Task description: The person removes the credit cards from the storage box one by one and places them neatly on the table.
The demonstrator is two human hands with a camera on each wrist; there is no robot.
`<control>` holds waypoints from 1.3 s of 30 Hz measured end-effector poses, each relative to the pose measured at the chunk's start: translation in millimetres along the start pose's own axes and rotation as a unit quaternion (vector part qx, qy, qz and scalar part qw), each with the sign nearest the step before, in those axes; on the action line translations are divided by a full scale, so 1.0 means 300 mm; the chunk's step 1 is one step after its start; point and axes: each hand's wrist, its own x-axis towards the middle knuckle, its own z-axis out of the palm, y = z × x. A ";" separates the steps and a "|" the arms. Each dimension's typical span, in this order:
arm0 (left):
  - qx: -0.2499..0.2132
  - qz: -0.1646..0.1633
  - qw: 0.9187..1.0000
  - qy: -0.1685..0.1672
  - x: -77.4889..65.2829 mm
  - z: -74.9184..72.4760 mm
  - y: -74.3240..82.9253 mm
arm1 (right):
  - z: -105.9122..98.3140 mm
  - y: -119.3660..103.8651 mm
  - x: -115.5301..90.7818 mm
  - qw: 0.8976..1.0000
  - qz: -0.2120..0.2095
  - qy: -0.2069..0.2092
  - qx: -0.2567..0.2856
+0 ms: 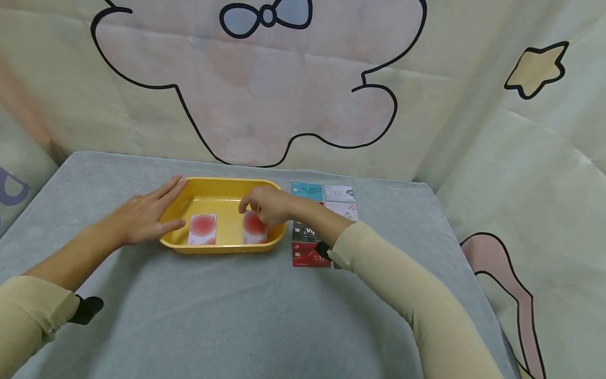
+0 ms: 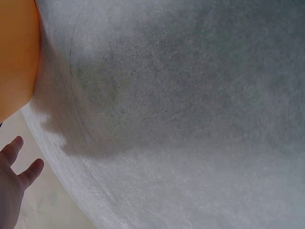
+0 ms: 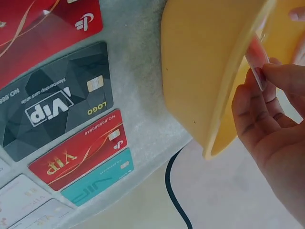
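A yellow plastic tray point(image 1: 203, 250) stands on the cloth-covered table, and its wall point(image 3: 200, 81) shows in the right wrist view. Inside it, at the left, a white card with a red-pink circle point(image 1: 202, 226) stands or leans near the front wall. To its right is a similar card point(image 1: 254, 229). My right hand point(image 1: 270, 204) reaches over the tray's right side and pinches this card point(image 3: 257, 57) between thumb and fingers. My left hand point(image 1: 147, 216) lies with spread, straight fingers at the tray's left rim; in the left wrist view only some fingers point(image 2: 21, 164) show.
Right of the tray, several cards lie in rows: a teal VIP card point(image 1: 305, 190), a black Vip card point(image 3: 59, 100), red VIP cards point(image 1: 310, 255) and white ones point(image 1: 339, 193). My right forearm covers part of them. A printed curtain point(image 1: 464, 105) hangs behind the table.
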 end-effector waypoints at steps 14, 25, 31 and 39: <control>-0.001 -0.002 1.000 0.000 -0.002 0.000 0.002 | 0.006 0.010 -0.111 0.998 -0.038 0.035 0.024; 0.002 0.002 1.000 0.003 -0.002 -0.001 0.001 | -0.009 0.054 -0.204 0.990 -0.050 0.115 0.058; 0.000 0.002 1.000 0.004 -0.005 0.001 0.003 | -0.018 0.085 -0.261 0.984 -0.033 0.136 0.113; 0.001 -0.001 1.000 0.001 -0.003 0.003 0.003 | -0.020 0.129 -0.342 0.968 -0.030 0.190 0.159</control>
